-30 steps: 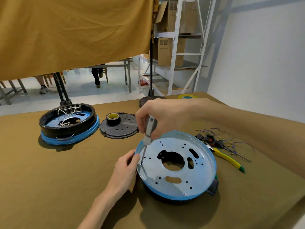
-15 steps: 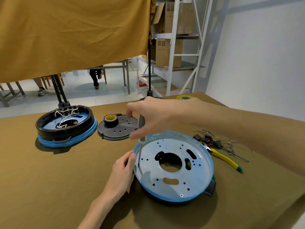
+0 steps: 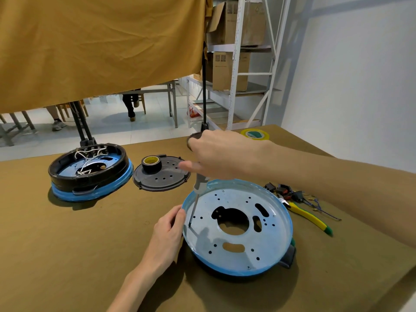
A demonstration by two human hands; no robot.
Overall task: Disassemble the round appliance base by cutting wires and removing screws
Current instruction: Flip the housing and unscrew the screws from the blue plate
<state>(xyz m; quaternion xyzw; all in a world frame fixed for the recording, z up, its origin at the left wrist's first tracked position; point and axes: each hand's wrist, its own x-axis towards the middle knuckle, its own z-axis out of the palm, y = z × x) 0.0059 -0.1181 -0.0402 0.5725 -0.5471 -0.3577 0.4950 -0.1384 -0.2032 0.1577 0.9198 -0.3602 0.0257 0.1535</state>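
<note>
Your right hand [image 3: 221,154] holds the screwdriver [image 3: 196,199] nearly upright, fingers wrapped on its handle with one finger stretched out toward the left edge; the tip rests at a hole on the left side of the metal plate of the round appliance base [image 3: 238,228]. That base sits toward the near right of the desk [image 3: 67,255], blue rim up. Your left hand [image 3: 167,233] braces the base's left rim, fingers curled against it. A second base [image 3: 90,172], wires showing inside, lies near the far left edge, with a black perforated cover [image 3: 162,176] carrying a tape roll [image 3: 150,163] beside it. Yellow-handled cutters [image 3: 308,218] and cut wire pieces [image 3: 290,192] lie just right of the base.
</note>
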